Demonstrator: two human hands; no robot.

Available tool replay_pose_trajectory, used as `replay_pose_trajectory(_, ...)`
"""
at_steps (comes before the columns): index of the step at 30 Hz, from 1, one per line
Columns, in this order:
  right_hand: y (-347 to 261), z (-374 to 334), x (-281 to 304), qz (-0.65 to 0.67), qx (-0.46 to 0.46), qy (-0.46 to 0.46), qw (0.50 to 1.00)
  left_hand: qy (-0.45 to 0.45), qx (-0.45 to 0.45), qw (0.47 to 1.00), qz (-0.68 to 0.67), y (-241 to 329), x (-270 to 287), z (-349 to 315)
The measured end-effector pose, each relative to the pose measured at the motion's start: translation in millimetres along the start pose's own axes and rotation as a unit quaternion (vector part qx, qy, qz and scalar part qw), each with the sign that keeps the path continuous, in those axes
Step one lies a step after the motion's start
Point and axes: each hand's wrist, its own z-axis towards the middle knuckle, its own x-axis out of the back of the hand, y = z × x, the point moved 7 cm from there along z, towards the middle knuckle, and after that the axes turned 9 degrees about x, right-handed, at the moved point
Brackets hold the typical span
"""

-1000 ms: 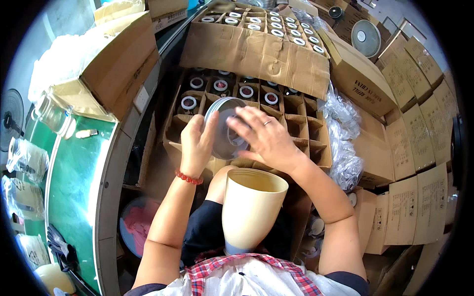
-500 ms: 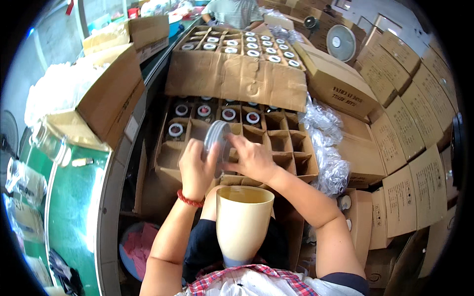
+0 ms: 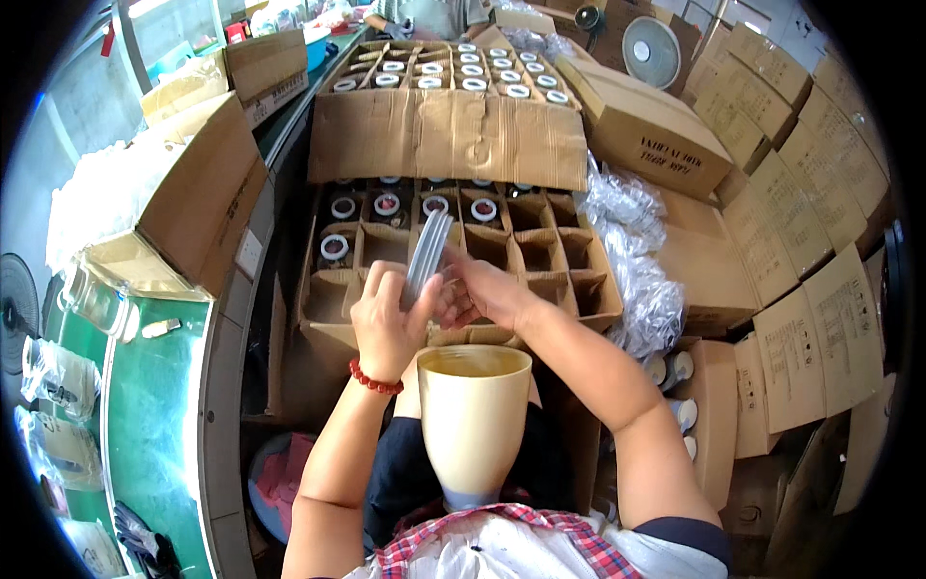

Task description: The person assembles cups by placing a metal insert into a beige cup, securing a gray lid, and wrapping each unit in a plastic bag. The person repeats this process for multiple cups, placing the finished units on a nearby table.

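Note:
My left hand [image 3: 391,309], with a red bead bracelet at its wrist, grips a short stack of round grey ridged lids [image 3: 427,253], tilted on edge. Close by on the right, my right hand [image 3: 476,292] has its fingers curled beside the stack; what they hold, if anything, is hidden. Below both hands a tall cream tub [image 3: 476,410] stands between my legs, its inside barely visible. In front, a divided carton [image 3: 333,307] holds several jars with pale-rimmed round lids, such as this jar [image 3: 484,210]; some compartments at its right and front hold no jar.
Behind stands another divided carton [image 3: 449,140] of lidded jars. Plastic wrap [image 3: 632,261] and stacked cartons [image 3: 815,203] line the right side. A green table [image 3: 149,405] at left bears a glass jar [image 3: 96,301] and gloves [image 3: 145,545]. Another person [image 3: 429,17] is at the far end.
The lid stack has turned more edge-on in my left hand. My right hand has come off its rim and dropped slightly, fingers curling. The whole view has shifted a little.

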Motion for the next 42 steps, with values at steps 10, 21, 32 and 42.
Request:
replay_pose_trajectory(10,-46,-17,-6,-0.566,0.428,0.057,0.702,-0.027,0.302,0.936,-0.177,-115,-24,-9)
replay_pose_trajectory(21,-7,107,134,-0.458,0.325,0.174,0.809,0.129,0.51,0.754,-0.395,-214,-48,-33)
replay_pose_trajectory(32,64,193,236,-0.658,0.129,0.094,0.736,-0.094,0.458,0.538,-0.701,-215,-133,-66)
replay_pose_trajectory(42,27,186,224,-0.67,0.184,0.048,0.718,-0.255,0.488,0.604,-0.576,-198,-231,-61)
